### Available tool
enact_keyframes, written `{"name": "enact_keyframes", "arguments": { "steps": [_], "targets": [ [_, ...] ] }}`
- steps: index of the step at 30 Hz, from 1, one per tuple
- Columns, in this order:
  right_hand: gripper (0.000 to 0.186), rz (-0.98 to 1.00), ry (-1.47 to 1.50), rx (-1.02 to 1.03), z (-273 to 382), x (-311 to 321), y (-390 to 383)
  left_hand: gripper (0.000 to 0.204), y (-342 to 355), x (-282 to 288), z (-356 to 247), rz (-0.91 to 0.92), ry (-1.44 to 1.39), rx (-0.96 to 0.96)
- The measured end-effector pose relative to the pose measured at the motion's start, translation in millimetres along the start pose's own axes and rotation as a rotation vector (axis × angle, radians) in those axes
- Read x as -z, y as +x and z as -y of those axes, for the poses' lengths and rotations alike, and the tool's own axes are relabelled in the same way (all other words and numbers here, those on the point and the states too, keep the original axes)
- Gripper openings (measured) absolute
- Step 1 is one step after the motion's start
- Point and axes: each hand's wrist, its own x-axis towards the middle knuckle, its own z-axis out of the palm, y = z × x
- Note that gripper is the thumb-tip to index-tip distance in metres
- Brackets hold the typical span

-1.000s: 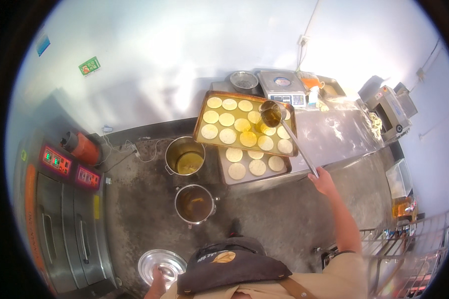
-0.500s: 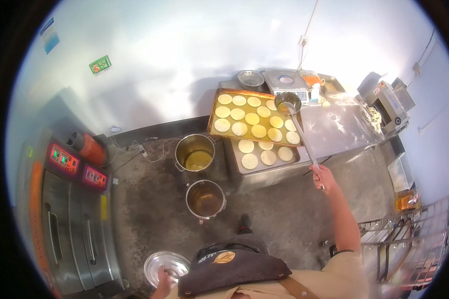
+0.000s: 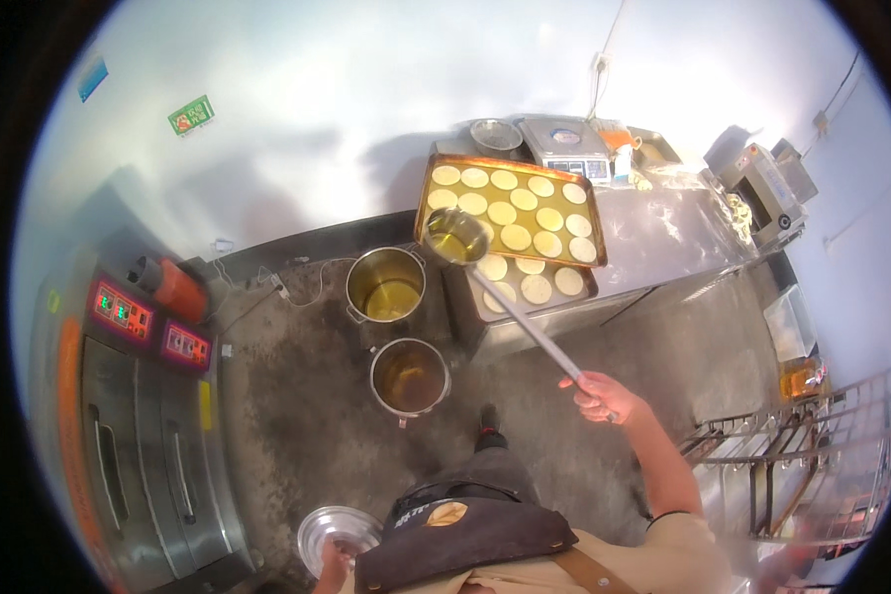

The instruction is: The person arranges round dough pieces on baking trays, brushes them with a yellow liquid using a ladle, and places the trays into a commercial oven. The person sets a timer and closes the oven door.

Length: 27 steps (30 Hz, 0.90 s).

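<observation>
Lettered apron (image 3: 465, 544), lettered green sign (image 3: 190, 116)
Right hand (image 3: 602, 398) grips a ladle (image 3: 527, 325); left hand (image 3: 336, 560) holds a metal lid (image 3: 319, 527).

Free room, left: broad lane above the floor (image 3: 277, 396) between oven (image 3: 134, 436) and pots, the lid (image 3: 319, 530) in the left hand (image 3: 336, 560) at its near end. Free room, right: stretch over the worktop (image 3: 653, 233), from upper tray (image 3: 596, 223) to grey machine (image 3: 762, 193). Obstacles: ladle (image 3: 456, 236), bowl over the tray's left end, handle slanting to the right hand (image 3: 604, 398), across the line from near pot (image 3: 411, 358) to worktop front; far pot (image 3: 386, 263), just beside the near one, narrow gap between; scale (image 3: 567, 148), behind the tray; metal rack (image 3: 777, 455), right.
</observation>
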Motion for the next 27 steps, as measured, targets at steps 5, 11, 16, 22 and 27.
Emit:
{"name": "enact_keyframes", "arguments": {
  "steps": [5, 11, 16, 22, 27],
  "targets": [
    [0.040, 0.068, -0.038, -0.197, -42, -12, 30, 0.041, 6, 8, -8, -0.189, 0.169, 0.055],
    [0.032, -0.051, -0.105, -0.435, -103, -6, 122, 0.047, 16, 6, 15, -0.567, 0.012, 0.220],
    [0.033, -0.244, -0.519, -0.444, -183, 32, 250, 0.044, -59, -34, 45, -0.676, 0.039, 0.100],
    [0.057, -0.249, -1.436, -0.154, -290, 102, 396, 0.037, -170, -125, 110, -0.931, -0.104, 0.090],
    [0.029, -0.086, -0.657, -0.712, -287, 115, 469, 0.033, -264, -223, 215, -1.208, -0.264, 0.278]
  ]
}}
